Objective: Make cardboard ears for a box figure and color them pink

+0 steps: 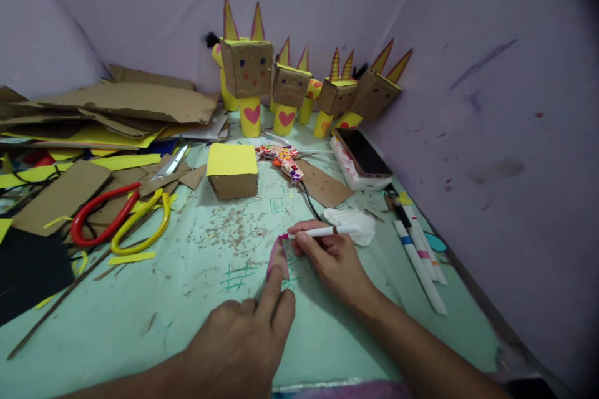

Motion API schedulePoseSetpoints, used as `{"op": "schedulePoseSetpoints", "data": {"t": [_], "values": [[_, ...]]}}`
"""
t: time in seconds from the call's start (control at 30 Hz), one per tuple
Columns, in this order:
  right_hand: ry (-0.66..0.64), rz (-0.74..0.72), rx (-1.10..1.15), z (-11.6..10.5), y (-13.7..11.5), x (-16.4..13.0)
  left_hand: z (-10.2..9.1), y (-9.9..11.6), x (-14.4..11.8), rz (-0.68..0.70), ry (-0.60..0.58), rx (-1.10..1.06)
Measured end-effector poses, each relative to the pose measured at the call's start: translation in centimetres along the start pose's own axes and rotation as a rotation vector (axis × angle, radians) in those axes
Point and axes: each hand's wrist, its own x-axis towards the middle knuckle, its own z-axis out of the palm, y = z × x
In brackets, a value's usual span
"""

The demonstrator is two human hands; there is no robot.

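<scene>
A small cardboard triangle (pixel 279 254) with pink-coloured edges lies on the green tabletop, its point away from me. My left hand (pixel 243 327) holds it down with the stretched index finger, the other fingers curled. In my right hand (pixel 330 259) is a white felt-tip marker (pixel 322 232), gripped between thumb and fingers. Its pink tip touches or nearly touches the triangle's point. Beyond stands a cardboard box (pixel 233 186) with a yellow top. A patterned glue gun (pixel 287 160) with a black cord lies to its right.
Cardboard figures (pixel 248 72) with pointed ears line the back wall. At left are scissors (pixel 105 218), cardboard sheets (pixel 126 103) and yellow scraps. A phone (pixel 364 153) rests on a white box (pixel 355 177) at right, near several markers (pixel 421 265) and a crumpled white tissue (pixel 367 229).
</scene>
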Motion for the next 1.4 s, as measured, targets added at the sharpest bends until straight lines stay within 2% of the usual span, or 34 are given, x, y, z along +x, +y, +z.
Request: {"op": "schedulePoseSetpoints", "data": {"t": [0.1, 0.3, 0.53, 0.97, 1.4], "values": [[0.001, -0.01, -0.017, -0.1, 0.1, 0.0, 0.3, 0.0, 0.0, 0.009, 0.012, 0.007], [0.124, -0.01, 0.05, -0.7, 0.5, -0.1, 0.6, 0.0, -0.2, 0.015, 0.043, -0.011], [-0.002, 0.022, 0.027, -0.7, 0.6, 0.0, 0.4, -0.1, 0.0, 0.004, 0.043, -0.006], [-0.036, 0.017, -0.028, -0.6, 0.5, 0.1, -0.5, 0.0, -0.1, 0.011, 0.006, -0.027], [-0.097, 0.025, -0.069, -0.9, 0.4, -0.3, -0.1, -0.1, -0.1, 0.026, 0.008, -0.007]]}}
